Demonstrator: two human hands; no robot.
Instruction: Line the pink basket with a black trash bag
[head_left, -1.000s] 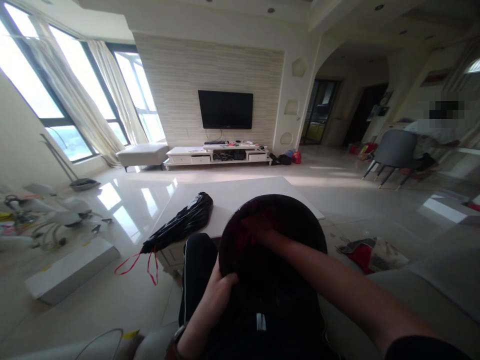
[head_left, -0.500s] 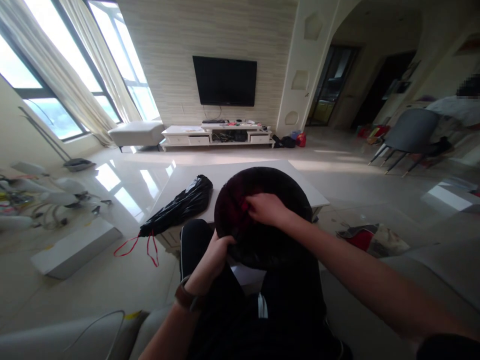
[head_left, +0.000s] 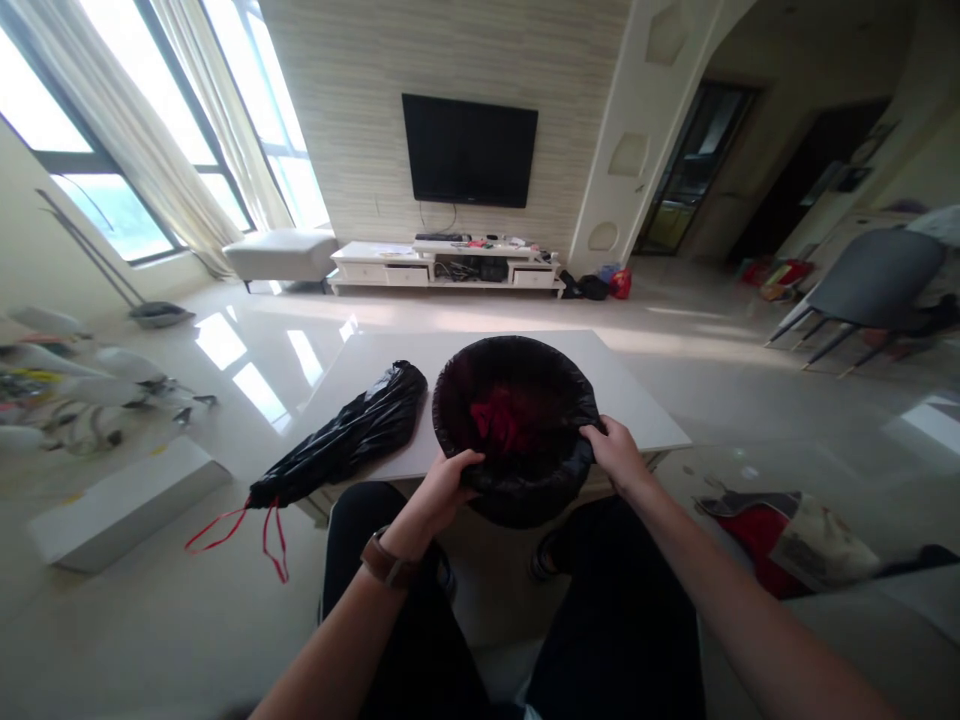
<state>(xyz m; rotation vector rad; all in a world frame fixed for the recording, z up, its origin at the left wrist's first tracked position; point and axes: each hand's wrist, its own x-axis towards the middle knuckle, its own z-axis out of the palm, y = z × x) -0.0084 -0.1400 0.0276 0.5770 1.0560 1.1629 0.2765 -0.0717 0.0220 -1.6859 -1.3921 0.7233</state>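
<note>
Both hands, left (head_left: 450, 482) and right (head_left: 616, 452), clamped on black-bagged bin (head_left: 517, 500) rim, red drawstring (head_left: 499, 425) inside.

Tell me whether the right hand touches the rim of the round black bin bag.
Touching. The head view shows the right hand gripping the round black bin bag at its rim.

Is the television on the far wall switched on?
No, the flat black television mounted on the striped wall shows only a dark, blank screen.

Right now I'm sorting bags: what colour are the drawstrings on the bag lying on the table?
Red drawstrings, head view.
</note>
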